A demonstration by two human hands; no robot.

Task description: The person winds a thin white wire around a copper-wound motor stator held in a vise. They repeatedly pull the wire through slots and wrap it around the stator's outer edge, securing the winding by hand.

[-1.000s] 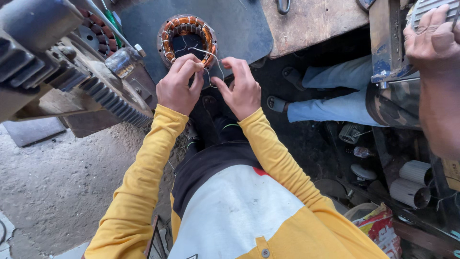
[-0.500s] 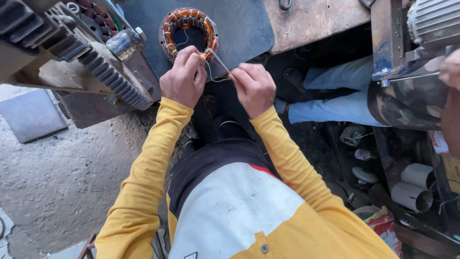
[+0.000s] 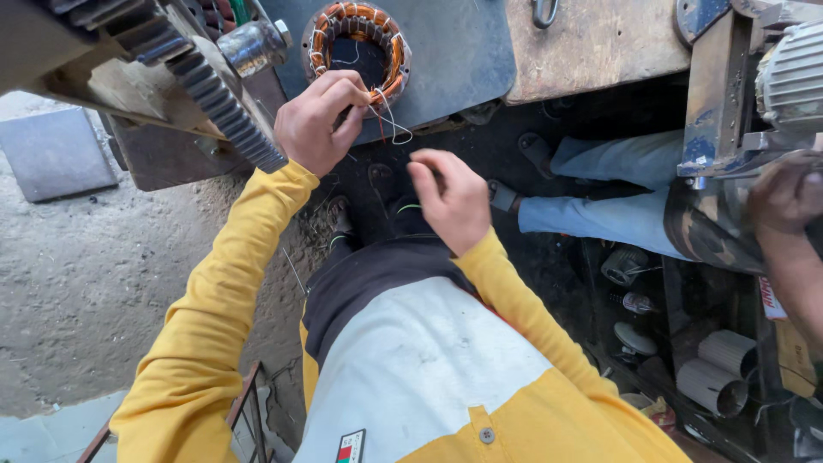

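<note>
Overhead, one stator, left hand grip pinching one wire; right hand half-curled, empty

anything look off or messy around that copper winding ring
Loose thin wires stick out from the copper-wound stator ring at its lower edge, looping free beside the left hand. The right hand hovers apart from them. Nothing looks spilled.

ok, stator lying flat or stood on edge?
Flat. The stator lies on the grey plate, bore facing up, copper windings ringing it; left hand pinches wire at its rim.

Left hand at copper-wound stator
</note>
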